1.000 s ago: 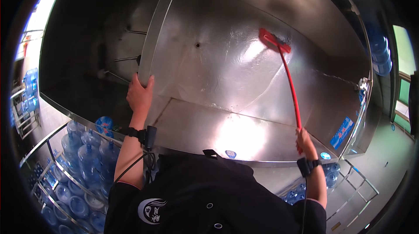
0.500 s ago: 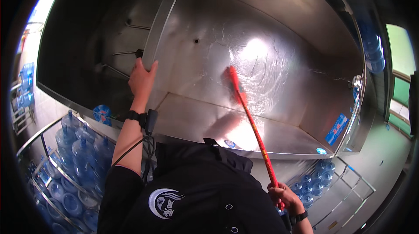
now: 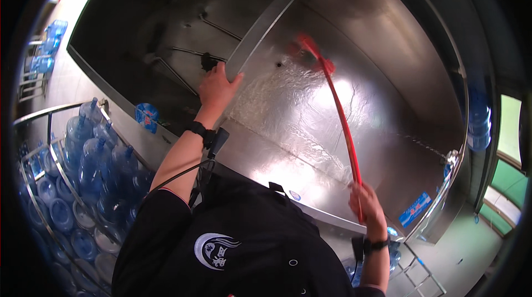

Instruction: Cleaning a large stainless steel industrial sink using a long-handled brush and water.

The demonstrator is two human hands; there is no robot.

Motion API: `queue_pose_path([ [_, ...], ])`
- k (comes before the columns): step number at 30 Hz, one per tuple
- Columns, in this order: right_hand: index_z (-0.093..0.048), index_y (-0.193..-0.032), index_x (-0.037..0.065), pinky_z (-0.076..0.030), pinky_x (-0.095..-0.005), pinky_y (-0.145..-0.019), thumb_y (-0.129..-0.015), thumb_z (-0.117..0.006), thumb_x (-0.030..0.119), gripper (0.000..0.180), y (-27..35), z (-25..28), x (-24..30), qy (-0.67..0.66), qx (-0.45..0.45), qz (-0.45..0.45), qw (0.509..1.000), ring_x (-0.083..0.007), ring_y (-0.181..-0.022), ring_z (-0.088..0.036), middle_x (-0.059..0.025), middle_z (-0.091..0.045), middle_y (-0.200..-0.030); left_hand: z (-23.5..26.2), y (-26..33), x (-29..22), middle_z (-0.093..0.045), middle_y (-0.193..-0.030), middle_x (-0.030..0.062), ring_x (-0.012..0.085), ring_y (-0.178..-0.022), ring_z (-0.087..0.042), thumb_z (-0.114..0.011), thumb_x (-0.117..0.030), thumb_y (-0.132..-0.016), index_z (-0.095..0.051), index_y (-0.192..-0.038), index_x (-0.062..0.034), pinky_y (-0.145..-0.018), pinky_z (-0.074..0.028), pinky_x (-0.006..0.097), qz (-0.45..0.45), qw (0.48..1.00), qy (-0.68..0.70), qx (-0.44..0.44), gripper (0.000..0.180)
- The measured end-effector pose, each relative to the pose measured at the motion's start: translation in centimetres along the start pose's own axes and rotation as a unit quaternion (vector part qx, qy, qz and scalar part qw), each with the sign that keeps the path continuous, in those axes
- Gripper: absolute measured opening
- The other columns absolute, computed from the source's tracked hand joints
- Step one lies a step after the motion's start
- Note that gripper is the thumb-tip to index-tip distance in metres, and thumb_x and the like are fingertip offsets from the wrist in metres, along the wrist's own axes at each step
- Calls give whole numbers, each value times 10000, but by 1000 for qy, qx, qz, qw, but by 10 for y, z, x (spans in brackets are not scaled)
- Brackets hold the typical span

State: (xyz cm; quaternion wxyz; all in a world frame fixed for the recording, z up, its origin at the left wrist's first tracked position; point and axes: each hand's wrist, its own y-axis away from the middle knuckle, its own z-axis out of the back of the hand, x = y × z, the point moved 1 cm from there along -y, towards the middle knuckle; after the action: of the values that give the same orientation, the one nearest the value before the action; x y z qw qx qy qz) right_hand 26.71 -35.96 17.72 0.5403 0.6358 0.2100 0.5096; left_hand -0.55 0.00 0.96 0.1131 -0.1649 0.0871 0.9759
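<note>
A long red-handled brush (image 3: 342,109) slants across the steel basin (image 3: 382,125). My right hand (image 3: 367,204) is closed round the lower part of its handle, over the basin's near right side. The red head lies on the wet basin floor by the drain hole (image 3: 279,65); it is smeared by motion, so its bristles cannot be made out. My left hand (image 3: 218,87) grips the near part of the metal divider (image 3: 256,36), thumb and fingers on either side. Water spreads over the basin floor.
Left of the divider is a darker compartment with several thin metal rods (image 3: 177,78). Several blue water jugs (image 3: 91,158) stand in a metal-railed rack at the left. A valve fitting (image 3: 451,157) sits on the basin's right rim, with a thin water stream beside it.
The brush head has moved away from me, toward the drain hole. My right hand has come forward over the basin. The left hand stays on the divider, and the whole view has turned.
</note>
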Motion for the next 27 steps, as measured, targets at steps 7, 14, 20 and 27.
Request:
queue_pose_path([
  [7,-476,-1051,67,-326,-247,-375,-946,-549,180,170,-144,-103,78,-130,68,2,989,-105,-459,-418,-3,-426,-606,1,4,-3,-632,-1026,162,346,-971,-631,-641,-488,-832,-514,-1153,-59,-740,-532,461,-16,999,31,-31,550],
  [14,-426,-1052,90,-357,-293,-385,-930,-541,181,190,-152,-163,72,-99,60,-30,993,-143,-461,-437,-22,-440,-609,1,2,1,-634,-1008,132,324,-958,-639,-685,-423,-818,-517,-1106,-51,-716,-539,446,-23,998,35,-39,500],
  [20,-380,-983,70,-437,-332,-406,-937,-486,204,177,-146,-182,71,-89,95,-23,991,-191,-479,-534,-64,-497,-620,0,2,0,-636,-1047,105,309,-1016,-618,-686,-434,-807,-529,-1108,-56,-758,-542,443,-10,999,41,-25,508],
  [27,-385,-981,52,-440,-327,-406,-943,-481,231,206,-131,-193,65,-61,94,-23,993,-198,-502,-554,-82,-508,-640,2,2,-1,-629,-1013,132,326,-986,-623,-680,-424,-819,-526,-1098,-34,-741,-531,452,-21,998,48,-34,503],
])
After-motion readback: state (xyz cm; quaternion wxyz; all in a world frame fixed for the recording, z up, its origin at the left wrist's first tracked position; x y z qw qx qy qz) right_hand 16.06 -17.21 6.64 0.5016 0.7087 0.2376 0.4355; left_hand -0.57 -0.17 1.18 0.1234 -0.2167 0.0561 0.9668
